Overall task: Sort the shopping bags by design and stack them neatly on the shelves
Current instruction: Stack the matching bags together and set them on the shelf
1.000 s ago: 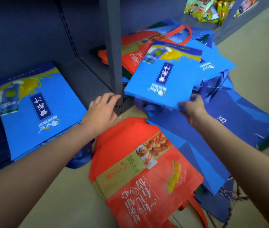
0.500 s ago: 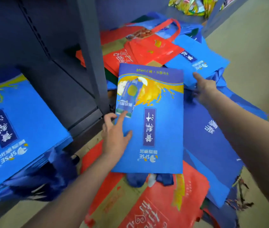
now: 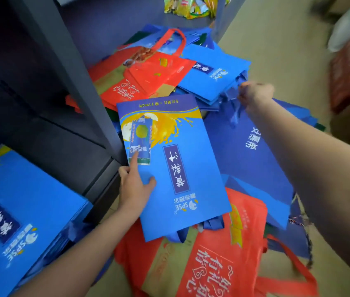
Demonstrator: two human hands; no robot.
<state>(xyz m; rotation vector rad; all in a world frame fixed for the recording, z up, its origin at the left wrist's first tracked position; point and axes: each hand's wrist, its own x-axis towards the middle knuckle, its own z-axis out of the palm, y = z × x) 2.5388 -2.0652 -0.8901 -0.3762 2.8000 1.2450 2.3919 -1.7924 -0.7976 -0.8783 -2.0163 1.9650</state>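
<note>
A light blue bag with a juice print (image 3: 176, 168) lies flat on the floor pile. My left hand (image 3: 134, 185) rests on its left edge, index finger straight and thumb spread. My right hand (image 3: 255, 95) is curled around the handles of another light blue bag (image 3: 212, 71) at the back of the pile. A stack of matching light blue bags (image 3: 19, 211) sits on the low shelf at the left. Red bags (image 3: 148, 76) lie behind, another red bag (image 3: 223, 254) in front, and a dark blue bag (image 3: 251, 159) under my right arm.
A grey shelf upright (image 3: 69, 67) stands between the shelf bays, with the dark shelf board (image 3: 62, 151) beside the stack. Snack packets (image 3: 187, 7) sit on a shelf at the top. Beige floor (image 3: 287, 39) stretches to the right.
The printed blue bag has come down flat onto the pile under my left hand. My right hand has moved back and closed on the handles of the rear light blue bag.
</note>
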